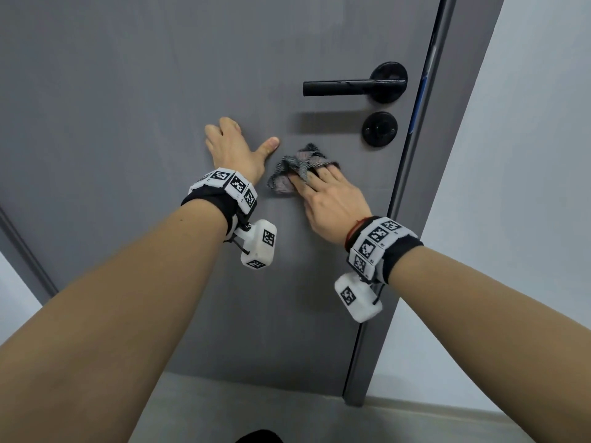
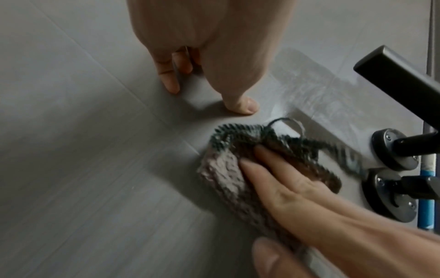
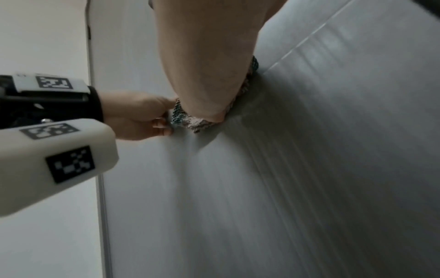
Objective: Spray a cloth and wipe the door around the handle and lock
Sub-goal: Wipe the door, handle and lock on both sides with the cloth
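Stage: mid-wipe, spraying presumably done.
Right hand (image 1: 332,206): flat fingers pressing cloth (image 1: 295,169) at lock's (image 1: 379,128) seven o'clock.
Left hand (image 1: 235,151): spread, bracing door (image 1: 128,91).
Left: handle (image 1: 351,84) surround.

I count one door (image 1: 160,75), grey. On it, one black handle (image 1: 351,84) at two o'clock and one round lock (image 1: 379,128) just under it. One cloth (image 1: 299,169) at centre. Two hands: left hand (image 1: 236,148), right hand (image 1: 332,203). Two wrist cameras, one under each wrist.
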